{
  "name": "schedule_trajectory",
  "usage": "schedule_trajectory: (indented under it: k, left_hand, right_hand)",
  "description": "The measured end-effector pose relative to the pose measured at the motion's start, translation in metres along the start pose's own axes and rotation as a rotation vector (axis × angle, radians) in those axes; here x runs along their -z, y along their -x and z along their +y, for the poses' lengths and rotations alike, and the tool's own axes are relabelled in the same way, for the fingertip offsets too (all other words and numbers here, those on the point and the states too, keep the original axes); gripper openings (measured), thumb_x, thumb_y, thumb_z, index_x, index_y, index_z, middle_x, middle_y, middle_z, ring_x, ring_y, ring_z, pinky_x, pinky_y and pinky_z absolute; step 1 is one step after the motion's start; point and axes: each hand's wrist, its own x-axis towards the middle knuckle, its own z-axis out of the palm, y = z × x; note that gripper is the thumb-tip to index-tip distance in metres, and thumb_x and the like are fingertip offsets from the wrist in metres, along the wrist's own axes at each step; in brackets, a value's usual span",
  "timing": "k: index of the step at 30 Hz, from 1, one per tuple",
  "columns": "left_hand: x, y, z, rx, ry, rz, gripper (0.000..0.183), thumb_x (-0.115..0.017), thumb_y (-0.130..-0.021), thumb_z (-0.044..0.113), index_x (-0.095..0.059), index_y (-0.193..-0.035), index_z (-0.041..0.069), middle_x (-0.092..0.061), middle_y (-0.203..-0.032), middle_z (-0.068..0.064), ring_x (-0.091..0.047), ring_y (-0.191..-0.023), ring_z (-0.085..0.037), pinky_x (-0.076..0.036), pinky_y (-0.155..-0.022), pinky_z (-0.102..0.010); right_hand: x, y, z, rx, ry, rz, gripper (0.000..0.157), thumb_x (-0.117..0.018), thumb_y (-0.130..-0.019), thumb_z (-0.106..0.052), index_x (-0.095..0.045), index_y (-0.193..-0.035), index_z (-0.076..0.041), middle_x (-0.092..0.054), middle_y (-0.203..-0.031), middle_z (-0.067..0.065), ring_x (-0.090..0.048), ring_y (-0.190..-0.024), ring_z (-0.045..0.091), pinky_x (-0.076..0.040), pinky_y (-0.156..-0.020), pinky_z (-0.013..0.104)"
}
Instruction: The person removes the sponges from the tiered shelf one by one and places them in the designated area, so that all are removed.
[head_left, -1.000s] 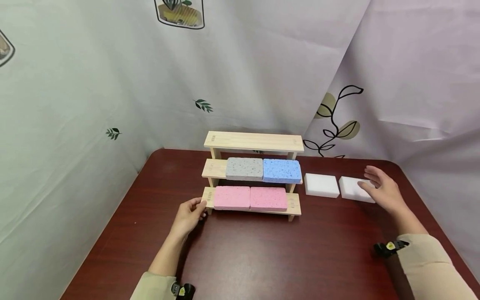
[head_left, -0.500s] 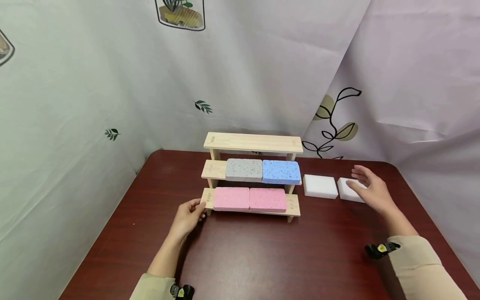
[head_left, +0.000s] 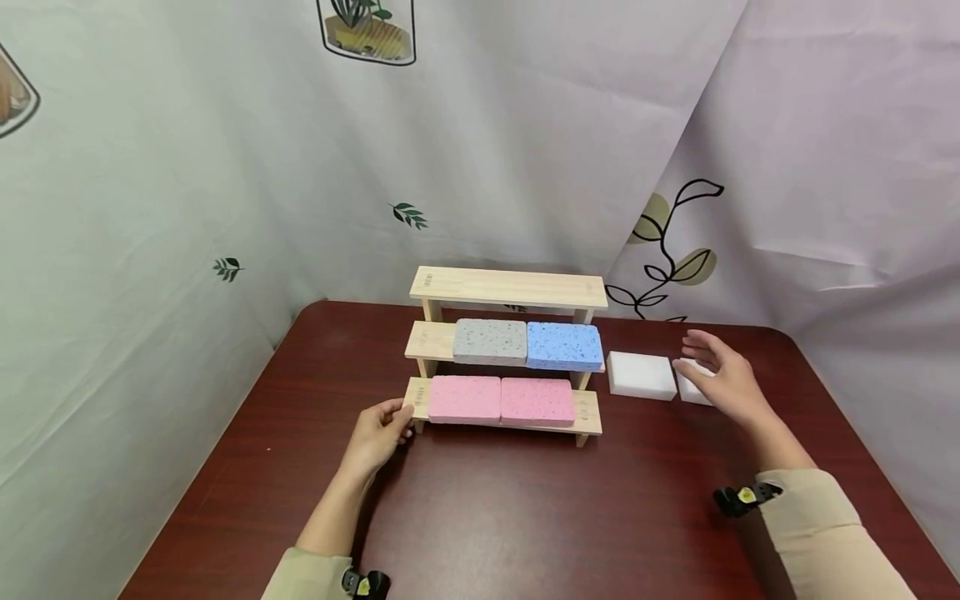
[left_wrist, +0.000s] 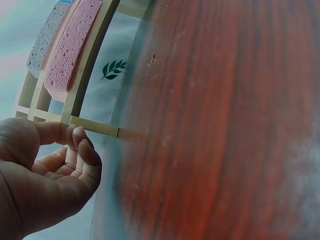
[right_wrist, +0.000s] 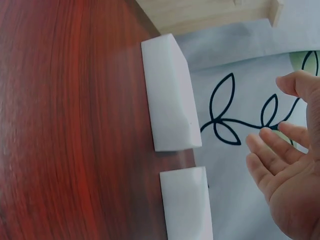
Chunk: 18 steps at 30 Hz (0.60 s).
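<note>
My left hand [head_left: 377,435] pinches the left end of the lowest step of a three-tier wooden stand [head_left: 510,286]. In the left wrist view its thumb and curled fingers meet at that step's corner. Two pink sponges [head_left: 464,398] lie side by side on this step. On the middle tier a grey sponge [head_left: 491,342] adjoins a blue sponge [head_left: 564,346]. My right hand [head_left: 727,383] hovers with fingers apart and nothing in it, partly covering the right-hand white sponge block [right_wrist: 186,205]. Left of that lies another white sponge block [head_left: 641,375], beside the stand.
Everything stands on a dark red-brown wooden table [head_left: 495,517]. Close behind the stand hangs a pale curtain [head_left: 510,150] with leaf prints, which also runs along both sides of the table.
My right hand has moved left above the right-hand white block, still holding nothing. My left hand keeps its place at the stand, and the sponges have not moved.
</note>
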Motion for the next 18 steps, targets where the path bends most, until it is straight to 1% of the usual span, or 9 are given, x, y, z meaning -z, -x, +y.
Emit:
schedule_trajectory:
  k: [3,4,6,9,10,11,13,16,18]
  left_hand:
    - [0.0,0.0,0.0,-0.001,-0.002,0.0,0.028,-0.056,-0.102,0.004,-0.061,-0.123,-0.015,-0.067,-0.081,-0.012,-0.059,-0.067,-0.014,-0.05,-0.059,-0.021]
    - [0.0,-0.001,0.0,-0.002,-0.005,-0.001,0.028,-0.057,-0.102,0.004,-0.062,-0.123,-0.015,-0.067,-0.081,-0.012,-0.059,-0.067,-0.014,-0.05,-0.059,-0.021]
    - [0.0,-0.001,0.001,-0.004,-0.007,-0.001,0.028,-0.057,-0.102,0.005,-0.062,-0.122,-0.015,-0.067,-0.082,-0.012,-0.059,-0.067,-0.014,-0.05,-0.059,-0.021]
    - [0.0,0.0,0.002,-0.003,-0.009,-0.002,0.029,-0.057,-0.103,0.006,-0.062,-0.123,-0.014,-0.068,-0.082,-0.013,-0.059,-0.067,-0.014,-0.05,-0.059,-0.022]
    - [0.0,0.0,0.002,-0.001,-0.01,-0.002,0.029,-0.058,-0.103,0.006,-0.062,-0.123,-0.014,-0.068,-0.082,-0.013,-0.059,-0.068,-0.014,-0.05,-0.059,-0.022]
    - [0.0,0.0,0.002,0.0,-0.008,-0.001,0.029,-0.058,-0.103,0.006,-0.062,-0.123,-0.014,-0.068,-0.082,-0.013,-0.059,-0.068,-0.014,-0.05,-0.06,-0.022]
    - [0.001,0.0,0.001,0.003,-0.01,-0.002,0.029,-0.057,-0.103,0.006,-0.062,-0.123,-0.014,-0.068,-0.082,-0.013,-0.059,-0.068,-0.014,-0.05,-0.06,-0.022]
    - [0.001,-0.001,0.0,0.005,-0.012,-0.002,0.028,-0.057,-0.103,0.005,-0.062,-0.123,-0.014,-0.068,-0.082,-0.013,-0.059,-0.067,-0.014,-0.05,-0.06,-0.022]
    - [0.0,-0.001,0.001,0.003,-0.011,-0.001,0.028,-0.057,-0.102,0.005,-0.062,-0.123,-0.014,-0.068,-0.082,-0.013,-0.059,-0.067,-0.014,-0.05,-0.059,-0.022]
  right_hand:
    - [-0.002,-0.001,-0.004,0.006,-0.013,-0.01,0.058,-0.068,-0.098,-0.019,-0.044,-0.144,0.007,-0.056,-0.136,0.029,-0.056,-0.119,0.044,-0.039,-0.086,0.001]
    - [-0.003,-0.001,-0.005,0.01,-0.016,-0.011,0.058,-0.068,-0.098,-0.019,-0.045,-0.144,0.007,-0.056,-0.136,0.029,-0.057,-0.119,0.041,-0.039,-0.086,0.001]
    - [-0.004,-0.002,-0.006,0.02,-0.018,-0.009,0.057,-0.069,-0.098,-0.019,-0.046,-0.143,0.007,-0.056,-0.136,0.028,-0.06,-0.12,0.024,-0.038,-0.088,0.0]
    - [-0.005,-0.003,-0.01,0.032,-0.013,0.002,0.058,-0.07,-0.097,-0.02,-0.046,-0.144,0.005,-0.055,-0.138,0.027,-0.058,-0.12,0.019,-0.037,-0.09,0.0]
    - [-0.006,-0.003,-0.011,0.036,-0.012,0.005,0.059,-0.07,-0.097,-0.02,-0.045,-0.145,0.005,-0.054,-0.138,0.027,-0.058,-0.12,0.019,-0.037,-0.09,0.0]
    - [-0.006,-0.003,-0.013,0.038,-0.012,0.006,0.06,-0.071,-0.097,-0.02,-0.044,-0.146,0.005,-0.053,-0.139,0.027,-0.058,-0.122,0.024,-0.037,-0.091,0.0]
    - [-0.006,-0.004,-0.017,0.042,-0.016,0.005,0.063,-0.071,-0.097,-0.02,-0.043,-0.147,0.005,-0.052,-0.14,0.027,-0.054,-0.124,0.041,-0.038,-0.092,0.002]
    - [-0.007,-0.006,-0.022,0.044,-0.021,0.001,0.063,-0.07,-0.097,-0.02,-0.043,-0.147,0.004,-0.053,-0.14,0.027,-0.053,-0.124,0.046,-0.039,-0.093,0.003]
    - [-0.009,-0.007,-0.024,0.049,-0.024,0.001,0.062,-0.071,-0.097,-0.02,-0.043,-0.147,0.004,-0.054,-0.139,0.026,-0.054,-0.124,0.045,-0.039,-0.093,0.003]
